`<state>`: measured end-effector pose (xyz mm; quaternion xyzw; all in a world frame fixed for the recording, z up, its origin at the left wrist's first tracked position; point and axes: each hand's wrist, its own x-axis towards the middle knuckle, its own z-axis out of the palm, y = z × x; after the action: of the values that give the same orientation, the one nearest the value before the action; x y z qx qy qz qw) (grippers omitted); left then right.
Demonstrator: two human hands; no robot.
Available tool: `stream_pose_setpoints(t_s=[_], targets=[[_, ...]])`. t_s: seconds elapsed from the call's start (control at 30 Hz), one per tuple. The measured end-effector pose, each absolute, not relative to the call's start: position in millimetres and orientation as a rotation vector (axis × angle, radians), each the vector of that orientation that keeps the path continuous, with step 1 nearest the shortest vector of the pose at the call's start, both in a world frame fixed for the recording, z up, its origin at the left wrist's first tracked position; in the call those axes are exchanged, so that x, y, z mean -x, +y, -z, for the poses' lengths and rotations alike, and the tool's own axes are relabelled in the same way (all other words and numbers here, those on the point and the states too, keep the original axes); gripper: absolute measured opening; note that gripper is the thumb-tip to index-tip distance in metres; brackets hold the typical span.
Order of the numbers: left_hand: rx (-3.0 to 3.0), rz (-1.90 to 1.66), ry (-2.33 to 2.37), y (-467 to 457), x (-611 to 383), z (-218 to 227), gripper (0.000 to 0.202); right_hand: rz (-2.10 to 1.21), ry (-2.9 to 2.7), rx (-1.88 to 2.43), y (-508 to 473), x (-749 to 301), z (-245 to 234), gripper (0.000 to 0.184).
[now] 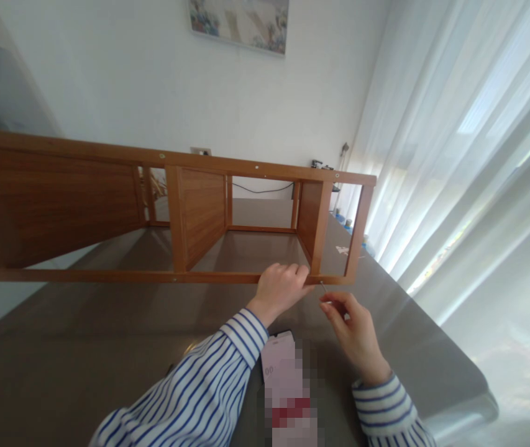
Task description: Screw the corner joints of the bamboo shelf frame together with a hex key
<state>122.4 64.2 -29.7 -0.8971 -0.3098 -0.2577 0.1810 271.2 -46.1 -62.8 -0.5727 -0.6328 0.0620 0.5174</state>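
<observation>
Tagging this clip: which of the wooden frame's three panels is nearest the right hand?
The rightmost panel, just up and left of the right hand; the middle panel and leftmost panel stand farther left.

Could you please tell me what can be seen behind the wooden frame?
Through the openings of the wooden frame, a dark cable shows against the white wall; part of the grey table also shows. Whatever the solid panels cover cannot be seen.

A passage opens midway along the brown, rectangular wooden frame (241, 164). Brown wooden panels (202, 217) bound it; the bare left hand (281, 288) obstructs the frame's lower rail.
</observation>
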Motion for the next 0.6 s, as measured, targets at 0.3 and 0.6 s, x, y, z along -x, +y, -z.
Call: stream_pose_setpoints(t_s=[0.3, 0.6], targets=[[2.546, 0.725, -0.881, 63.1, -122.4, 27.8, 0.033, -0.003, -1.433, 1.347, -40.7, -266.7, 62.0, 0.018], [2.543, 0.735, -0.875, 63.4, -122.7, 28.9, 0.033, -0.043, -1.534, 1.283, -41.7, -268.4, 65.3, 0.017]])
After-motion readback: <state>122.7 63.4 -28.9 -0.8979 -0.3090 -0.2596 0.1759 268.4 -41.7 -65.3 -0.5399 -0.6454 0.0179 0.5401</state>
